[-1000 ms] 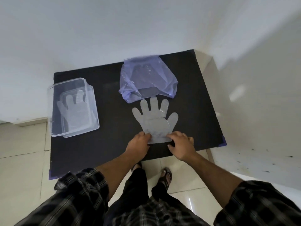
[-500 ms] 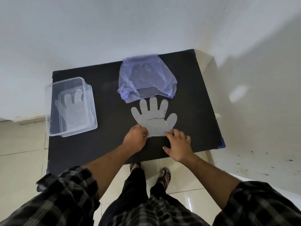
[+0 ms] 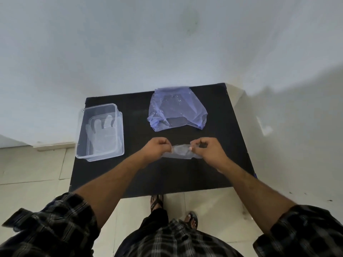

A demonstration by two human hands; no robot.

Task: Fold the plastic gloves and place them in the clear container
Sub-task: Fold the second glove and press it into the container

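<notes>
The plastic glove (image 3: pixel 181 152) is what I'm handling now: it is doubled over into a narrow, wrinkled band across the middle of the black bench (image 3: pixel 219 175), just nearer me than the blue plastic bag (image 3: pixel 176 112). My left hand (image 3: pixel 157 148) pinches its left end with fingers curled closed, and my right hand (image 3: pixel 207 150) pinches the right end between thumb and fingertips, so both hands are narrow and gripping the glove. Its upper edge looks lifted slightly off the surface; the lower edge seems to rest on it. To the left, well apart from my hands, the clear container (image 3: pixel 81 127) sits on the bench corner with another glove (image 3: pixel 103 135) lying flat inside, fingers pointing away from me.
</notes>
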